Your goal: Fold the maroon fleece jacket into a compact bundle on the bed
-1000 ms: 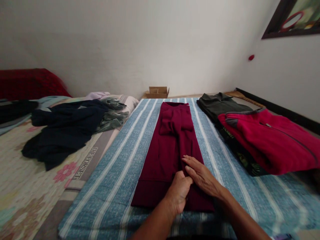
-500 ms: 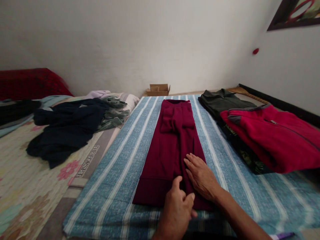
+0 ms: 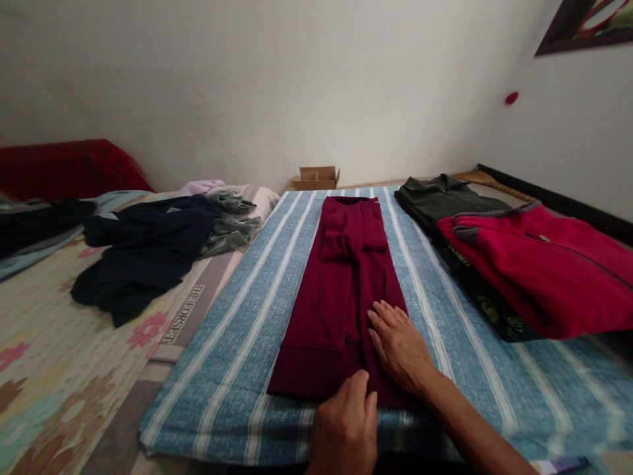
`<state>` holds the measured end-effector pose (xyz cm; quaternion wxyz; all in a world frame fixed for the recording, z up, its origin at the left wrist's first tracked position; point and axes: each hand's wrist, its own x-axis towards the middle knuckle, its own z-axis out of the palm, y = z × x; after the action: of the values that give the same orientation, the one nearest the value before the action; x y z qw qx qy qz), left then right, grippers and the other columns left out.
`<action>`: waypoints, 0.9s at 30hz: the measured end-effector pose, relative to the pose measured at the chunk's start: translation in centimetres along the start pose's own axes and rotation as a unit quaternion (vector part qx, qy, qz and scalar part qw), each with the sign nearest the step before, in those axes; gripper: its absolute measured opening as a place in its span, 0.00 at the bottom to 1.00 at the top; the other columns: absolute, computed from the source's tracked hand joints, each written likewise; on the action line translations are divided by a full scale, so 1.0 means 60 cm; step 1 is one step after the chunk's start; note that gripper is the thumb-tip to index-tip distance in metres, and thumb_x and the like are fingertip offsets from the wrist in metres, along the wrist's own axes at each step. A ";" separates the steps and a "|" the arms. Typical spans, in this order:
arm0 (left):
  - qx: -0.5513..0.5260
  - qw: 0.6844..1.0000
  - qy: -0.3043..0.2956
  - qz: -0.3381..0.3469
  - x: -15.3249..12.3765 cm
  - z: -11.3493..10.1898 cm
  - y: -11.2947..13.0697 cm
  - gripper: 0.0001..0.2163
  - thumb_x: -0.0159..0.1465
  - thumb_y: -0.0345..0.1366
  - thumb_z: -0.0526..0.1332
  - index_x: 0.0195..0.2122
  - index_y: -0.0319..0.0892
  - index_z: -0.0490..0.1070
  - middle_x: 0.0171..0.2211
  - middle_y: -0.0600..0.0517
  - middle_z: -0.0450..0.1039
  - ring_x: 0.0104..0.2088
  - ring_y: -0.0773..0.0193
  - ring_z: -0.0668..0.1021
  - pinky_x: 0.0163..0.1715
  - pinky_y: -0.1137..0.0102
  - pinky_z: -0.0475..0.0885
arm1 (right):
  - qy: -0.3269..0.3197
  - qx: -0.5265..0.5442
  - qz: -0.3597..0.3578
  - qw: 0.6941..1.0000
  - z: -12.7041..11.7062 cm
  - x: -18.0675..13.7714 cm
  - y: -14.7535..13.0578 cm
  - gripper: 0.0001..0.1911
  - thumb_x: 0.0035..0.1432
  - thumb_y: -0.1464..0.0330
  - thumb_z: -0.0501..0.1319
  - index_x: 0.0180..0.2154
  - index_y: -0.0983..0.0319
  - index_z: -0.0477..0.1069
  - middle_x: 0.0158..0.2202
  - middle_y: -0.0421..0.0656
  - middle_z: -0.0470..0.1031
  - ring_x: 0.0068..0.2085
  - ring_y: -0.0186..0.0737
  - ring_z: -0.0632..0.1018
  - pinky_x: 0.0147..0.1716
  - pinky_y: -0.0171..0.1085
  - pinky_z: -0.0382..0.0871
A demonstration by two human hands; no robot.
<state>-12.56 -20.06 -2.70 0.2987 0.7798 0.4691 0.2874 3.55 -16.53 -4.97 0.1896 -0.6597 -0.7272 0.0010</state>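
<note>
A maroon garment (image 3: 341, 284), folded into a long narrow strip, lies lengthwise on a blue striped cloth (image 3: 237, 343). My right hand (image 3: 400, 346) rests flat on its near right part, fingers stretched out. At the garment's near hem sits my left hand (image 3: 346, 422), fingers curled and pressed together on the fabric edge. Whether it grips the hem I cannot make out.
To the right of the garment a folded red fleece jacket (image 3: 539, 264) lies on dark folded clothes (image 3: 440, 201). A heap of navy and grey-green clothes (image 3: 153, 247) lies on the floral sheet at left. A small cardboard box (image 3: 316, 178) stands by the far wall.
My left hand has drawn back from beside the right hand to the garment's near hem. The right hand stays flat on the garment. The view has shifted slightly left.
</note>
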 end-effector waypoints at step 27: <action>0.188 0.913 0.044 0.359 0.021 0.003 -0.046 0.12 0.61 0.25 0.48 0.40 0.40 0.68 0.39 0.49 0.75 0.41 0.62 0.76 0.42 0.70 0.73 | 0.072 -0.040 -0.112 0.990 0.018 -0.059 -0.011 0.22 0.57 0.77 0.48 0.52 0.64 0.67 0.56 0.49 0.66 0.58 0.46 0.64 0.53 0.49 0.64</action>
<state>-13.45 -17.92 -4.63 0.0021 0.9239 0.2157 0.3160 2.83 -19.77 -6.81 0.2136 -0.5796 -0.7804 -0.0967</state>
